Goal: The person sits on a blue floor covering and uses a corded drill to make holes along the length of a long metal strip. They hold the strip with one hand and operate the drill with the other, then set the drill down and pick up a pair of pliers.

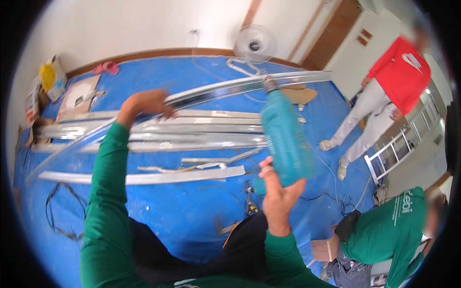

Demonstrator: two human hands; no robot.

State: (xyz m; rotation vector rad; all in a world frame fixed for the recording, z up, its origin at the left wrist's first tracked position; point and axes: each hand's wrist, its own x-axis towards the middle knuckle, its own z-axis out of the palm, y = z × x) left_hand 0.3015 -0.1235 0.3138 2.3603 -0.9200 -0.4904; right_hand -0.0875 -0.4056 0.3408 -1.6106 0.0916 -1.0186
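Observation:
A teal power drill (pixel 287 139) is in my right hand (pixel 281 199), its handle gripped and its chuck pointing away from me. The drill's tip overlaps a long silvery metal channel (pixel 206 94); whether it touches the metal I cannot tell. My left hand (pixel 148 102), slightly blurred, has its fingers round that channel left of the drill. The channel slants from the lower left up to the far right, above the floor. Beneath it, several more metal channels (pixel 201 128) lie side by side on the blue floor sheet (pixel 182 211).
Nearer me lie a loose metal strip (pixel 144 178) and a black cable loop (pixel 66 211). A fan (pixel 254 44) stands by the far wall. A person in red (pixel 401 72) stands at right; another in green (pixel 384 235) is low at the near right. A ladder (pixel 396 149) lies behind them.

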